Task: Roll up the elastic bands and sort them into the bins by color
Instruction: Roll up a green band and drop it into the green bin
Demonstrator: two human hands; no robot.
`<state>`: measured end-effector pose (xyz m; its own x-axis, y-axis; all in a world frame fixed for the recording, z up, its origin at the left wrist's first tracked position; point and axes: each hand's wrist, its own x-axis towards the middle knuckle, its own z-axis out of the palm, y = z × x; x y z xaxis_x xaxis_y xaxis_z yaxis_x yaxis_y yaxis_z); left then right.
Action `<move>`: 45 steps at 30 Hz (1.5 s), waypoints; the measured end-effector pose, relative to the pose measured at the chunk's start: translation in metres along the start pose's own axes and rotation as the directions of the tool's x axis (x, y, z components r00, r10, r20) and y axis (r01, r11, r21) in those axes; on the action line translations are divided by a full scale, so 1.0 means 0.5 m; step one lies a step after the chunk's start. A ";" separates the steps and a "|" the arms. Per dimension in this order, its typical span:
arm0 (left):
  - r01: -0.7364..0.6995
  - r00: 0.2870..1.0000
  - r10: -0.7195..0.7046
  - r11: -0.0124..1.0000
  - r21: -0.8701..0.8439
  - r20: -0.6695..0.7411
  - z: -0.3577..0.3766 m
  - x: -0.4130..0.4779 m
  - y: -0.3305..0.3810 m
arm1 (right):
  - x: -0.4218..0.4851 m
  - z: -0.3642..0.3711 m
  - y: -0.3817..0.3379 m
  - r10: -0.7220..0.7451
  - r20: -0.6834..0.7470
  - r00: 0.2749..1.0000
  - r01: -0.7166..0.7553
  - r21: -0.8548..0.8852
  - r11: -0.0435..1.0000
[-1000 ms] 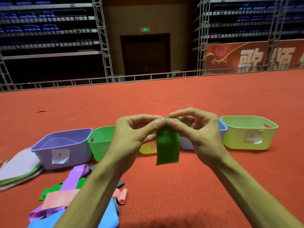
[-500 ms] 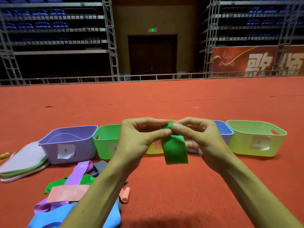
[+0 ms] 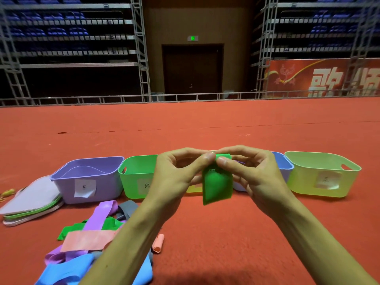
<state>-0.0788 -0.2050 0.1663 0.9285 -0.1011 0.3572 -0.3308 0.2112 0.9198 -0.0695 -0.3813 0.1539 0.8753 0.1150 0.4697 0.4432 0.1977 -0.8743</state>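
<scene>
The hanging tail of the flat green elastic band (image 3: 217,187) is shorter than one second ago, and the left hand (image 3: 174,177) and the right hand (image 3: 257,175) both pinch its rolled top in the air, near the bright green plastic bin (image 3: 131,182), above the red carpet floor (image 3: 205,233).

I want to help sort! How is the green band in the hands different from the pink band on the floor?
The green band is pinched by the left hand and right hand; the pink band lies on the floor. The green band is rolled at its top; the pink band lies mostly flat. Both are wide strips.
</scene>
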 end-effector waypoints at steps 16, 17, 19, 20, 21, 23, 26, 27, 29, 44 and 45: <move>-0.167 0.986 0.167 0.986 -0.008 -0.016 0.001 0.000 -0.015 | -0.001 0.005 0.001 0.071 -0.007 0.997 -0.070 0.070 0.995; -0.173 0.985 0.173 0.985 -0.002 -0.013 0.002 0.000 -0.015 | -0.001 0.006 0.003 0.055 -0.019 0.998 -0.054 0.070 0.996; -0.161 0.987 0.161 0.987 -0.019 -0.002 0.001 -0.002 -0.013 | -0.002 0.005 0.007 0.032 -0.024 0.999 -0.031 0.069 0.997; -0.136 0.991 0.136 0.990 -0.034 -0.001 -0.001 -0.004 -0.011 | -0.002 0.004 0.007 0.024 -0.020 1.000 -0.023 0.066 0.998; -0.101 0.995 0.101 0.994 -0.042 -0.004 -0.001 -0.006 -0.009 | -0.003 0.003 0.007 0.014 -0.014 1.000 -0.013 0.058 0.998; -0.039 0.999 0.038 0.999 -0.035 -0.010 -0.002 -0.006 -0.009 | -0.004 0.002 0.006 -0.013 0.002 1.000 0.013 0.037 0.999; -0.003 1.000 0.002 0.998 -0.059 -0.017 -0.002 -0.006 -0.013 | -0.007 0.005 0.003 -0.061 0.009 0.998 0.061 -0.009 0.998; -0.002 1.000 0.000 0.998 -0.062 -0.022 -0.004 -0.006 -0.012 | -0.009 0.008 0.002 -0.073 0.007 0.997 0.073 -0.026 0.997; -0.004 1.000 0.003 0.998 -0.055 -0.017 -0.008 -0.006 -0.010 | -0.011 0.013 0.001 -0.082 -0.007 0.997 0.082 -0.046 0.996; -0.075 0.997 0.074 0.997 -0.030 -0.039 -0.012 -0.009 -0.013 | -0.015 0.019 -0.009 -0.017 -0.040 0.999 0.014 -0.086 0.996; -0.088 0.995 0.088 0.996 -0.009 -0.041 -0.011 -0.009 -0.012 | -0.016 0.020 -0.011 -0.024 -0.042 0.999 0.020 -0.087 0.996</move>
<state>-0.0802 -0.2005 0.1583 0.9021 -0.0418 0.4294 -0.4099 0.2277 0.8833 -0.0810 -0.3739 0.1563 0.8719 0.0695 0.4847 0.4757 0.1145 -0.8721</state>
